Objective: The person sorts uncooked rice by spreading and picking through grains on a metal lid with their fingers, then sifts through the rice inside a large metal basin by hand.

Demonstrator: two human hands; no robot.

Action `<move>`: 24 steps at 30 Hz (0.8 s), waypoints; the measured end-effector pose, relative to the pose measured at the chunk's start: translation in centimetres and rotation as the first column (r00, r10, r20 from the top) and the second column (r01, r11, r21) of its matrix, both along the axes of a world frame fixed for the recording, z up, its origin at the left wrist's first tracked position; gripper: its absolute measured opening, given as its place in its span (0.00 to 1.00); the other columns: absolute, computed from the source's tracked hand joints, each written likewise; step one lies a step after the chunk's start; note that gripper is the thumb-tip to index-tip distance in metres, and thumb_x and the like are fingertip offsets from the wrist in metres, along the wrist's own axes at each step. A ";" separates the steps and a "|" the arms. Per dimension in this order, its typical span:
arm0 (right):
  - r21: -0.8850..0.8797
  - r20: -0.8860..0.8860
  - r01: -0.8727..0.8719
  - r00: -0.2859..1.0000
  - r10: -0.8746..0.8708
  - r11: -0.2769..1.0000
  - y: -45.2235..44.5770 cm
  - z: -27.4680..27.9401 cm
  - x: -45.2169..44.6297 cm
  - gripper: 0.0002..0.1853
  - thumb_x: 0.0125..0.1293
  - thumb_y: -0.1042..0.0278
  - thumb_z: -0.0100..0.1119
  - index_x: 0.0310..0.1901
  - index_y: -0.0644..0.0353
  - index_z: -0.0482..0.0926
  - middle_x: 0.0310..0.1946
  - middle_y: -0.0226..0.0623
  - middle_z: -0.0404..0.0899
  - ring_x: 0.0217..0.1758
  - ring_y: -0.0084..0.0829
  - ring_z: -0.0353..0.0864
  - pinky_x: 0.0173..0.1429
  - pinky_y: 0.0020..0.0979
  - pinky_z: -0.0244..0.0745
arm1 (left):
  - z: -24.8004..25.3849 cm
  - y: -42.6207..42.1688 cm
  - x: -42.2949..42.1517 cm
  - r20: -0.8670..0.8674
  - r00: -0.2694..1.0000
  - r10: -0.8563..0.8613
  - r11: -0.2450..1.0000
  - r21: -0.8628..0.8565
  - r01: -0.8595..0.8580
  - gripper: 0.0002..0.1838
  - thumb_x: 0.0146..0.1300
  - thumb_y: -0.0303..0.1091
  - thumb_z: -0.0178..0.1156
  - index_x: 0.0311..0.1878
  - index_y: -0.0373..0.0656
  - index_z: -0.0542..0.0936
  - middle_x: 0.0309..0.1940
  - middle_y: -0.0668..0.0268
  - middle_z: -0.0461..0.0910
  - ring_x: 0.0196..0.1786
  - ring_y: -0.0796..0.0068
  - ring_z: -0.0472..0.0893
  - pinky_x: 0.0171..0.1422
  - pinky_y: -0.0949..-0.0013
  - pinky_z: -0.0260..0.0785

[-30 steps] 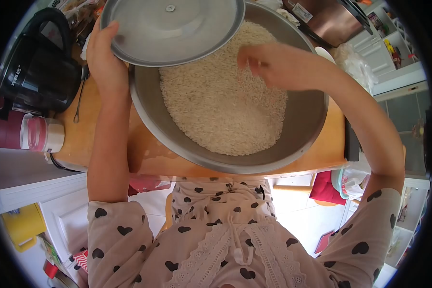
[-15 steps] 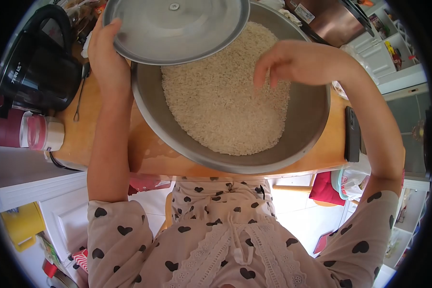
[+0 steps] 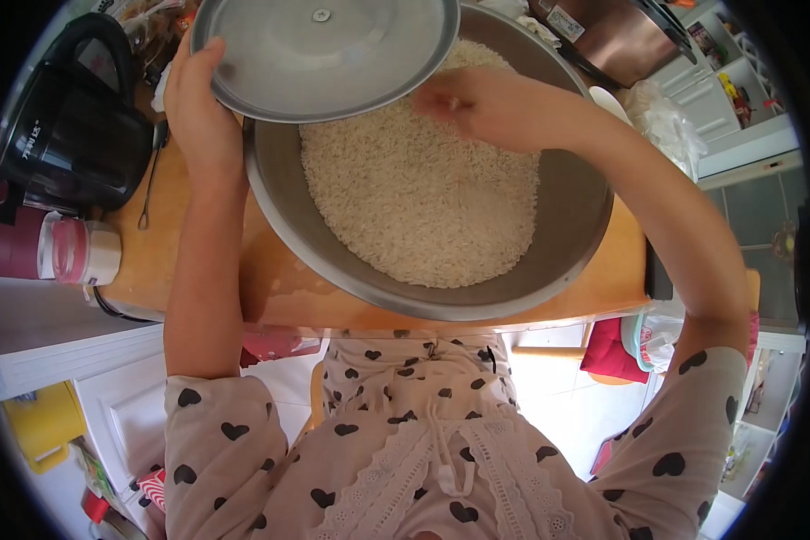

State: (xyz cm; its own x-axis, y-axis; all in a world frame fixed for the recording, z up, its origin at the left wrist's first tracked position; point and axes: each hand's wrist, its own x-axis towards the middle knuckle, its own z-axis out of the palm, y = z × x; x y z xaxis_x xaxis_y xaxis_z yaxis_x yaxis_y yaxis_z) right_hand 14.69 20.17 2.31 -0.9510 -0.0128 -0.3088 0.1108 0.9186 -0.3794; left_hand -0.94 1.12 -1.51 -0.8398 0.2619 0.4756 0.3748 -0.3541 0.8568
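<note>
Rice (image 3: 414,207) below the right hand (image 3: 493,108), finger closure unclear through blur; left hand (image 3: 196,117) clamped on the lid (image 3: 333,63).

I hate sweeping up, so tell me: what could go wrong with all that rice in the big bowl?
The left hand holds the metal lid by one side, so it might tip or slip onto the rice. The right hand is over the rice, so a quick flick could scatter grains. And the bowl sits close to the front edge of the wooden table, so a bump might spill some.
</note>
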 end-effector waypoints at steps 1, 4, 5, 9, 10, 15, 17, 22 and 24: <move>-0.023 -0.148 -0.039 0.988 0.035 0.999 -0.1 -1.7 -0.1 0.15 0.61 0.74 0.42 0.46 0.61 0.77 0.44 0.41 0.77 0.52 0.37 0.75 0.56 0.34 0.69 | 0.1 0.0 0.1 0.031 0.999 -0.019 1.000 0.022 0.019 0.25 0.61 0.36 0.50 0.60 0.31 0.71 0.52 0.58 0.75 0.52 0.72 0.74 0.60 0.72 0.62; -0.148 -0.159 -0.256 0.960 0.232 0.955 -1.2 -1.6 1.1 0.18 0.59 0.75 0.42 0.49 0.62 0.77 0.44 0.42 0.78 0.52 0.37 0.75 0.56 0.33 0.69 | 0.2 0.1 0.2 0.072 0.997 0.011 0.999 0.040 -0.014 0.21 0.66 0.32 0.45 0.58 0.28 0.71 0.51 0.57 0.75 0.53 0.72 0.74 0.57 0.74 0.65; -0.210 -0.096 -0.335 0.942 0.322 0.919 -1.5 -0.9 1.5 0.19 0.58 0.75 0.43 0.50 0.62 0.77 0.45 0.42 0.78 0.52 0.37 0.75 0.56 0.33 0.69 | 0.0 0.1 -0.1 0.078 0.997 -0.010 0.999 0.042 0.007 0.22 0.65 0.33 0.46 0.58 0.28 0.71 0.51 0.57 0.75 0.53 0.71 0.74 0.57 0.74 0.65; -0.320 0.136 -0.224 0.951 0.279 0.920 1.3 2.0 1.9 0.16 0.61 0.73 0.45 0.49 0.62 0.75 0.42 0.42 0.77 0.49 0.36 0.76 0.53 0.34 0.69 | -2.2 -0.9 -3.5 -0.177 0.983 0.046 0.995 -0.079 -0.061 0.21 0.65 0.32 0.47 0.58 0.29 0.71 0.53 0.56 0.75 0.54 0.71 0.74 0.57 0.74 0.66; -0.209 0.124 -0.189 0.968 0.218 0.959 2.2 2.3 2.2 0.14 0.62 0.73 0.45 0.48 0.62 0.75 0.40 0.40 0.77 0.47 0.34 0.75 0.51 0.34 0.69 | -2.4 -0.9 -3.7 -0.311 0.948 0.076 0.984 -0.132 -0.122 0.21 0.65 0.32 0.48 0.58 0.29 0.71 0.53 0.56 0.74 0.54 0.71 0.74 0.57 0.74 0.66; 0.066 0.241 0.041 0.969 -0.056 0.997 2.1 1.7 3.8 0.12 0.66 0.65 0.47 0.45 0.63 0.72 0.36 0.42 0.77 0.41 0.39 0.76 0.47 0.38 0.69 | -2.1 -0.8 -3.3 -0.122 0.992 0.002 1.000 -0.003 -0.003 0.18 0.66 0.27 0.47 0.56 0.27 0.72 0.58 0.52 0.72 0.55 0.71 0.74 0.57 0.73 0.66; 0.120 0.250 0.082 0.962 -0.110 0.989 1.4 0.5 4.5 0.15 0.68 0.59 0.47 0.45 0.63 0.71 0.38 0.45 0.77 0.41 0.44 0.77 0.48 0.39 0.69 | -2.5 -0.9 -3.2 -0.175 0.984 0.030 0.998 -0.049 -0.039 0.18 0.66 0.27 0.47 0.56 0.27 0.71 0.58 0.52 0.72 0.55 0.71 0.74 0.58 0.73 0.66; 0.060 0.339 0.157 0.926 -0.168 0.986 -2.2 0.7 4.5 0.24 0.69 0.45 0.43 0.48 0.63 0.68 0.40 0.52 0.76 0.46 0.49 0.76 0.50 0.42 0.68 | 0.2 -0.2 0.3 0.019 1.000 0.000 1.000 -0.021 0.000 0.21 0.65 0.30 0.47 0.58 0.26 0.70 0.56 0.54 0.73 0.54 0.72 0.74 0.57 0.74 0.66; 0.006 0.347 0.155 0.926 -0.147 0.988 -3.4 1.3 4.5 0.29 0.69 0.42 0.43 0.51 0.66 0.67 0.42 0.54 0.76 0.49 0.49 0.76 0.52 0.43 0.68 | -0.6 -0.4 -1.3 0.046 0.999 -0.003 1.000 0.024 0.002 0.22 0.64 0.31 0.47 0.58 0.26 0.70 0.55 0.55 0.74 0.53 0.72 0.75 0.57 0.74 0.66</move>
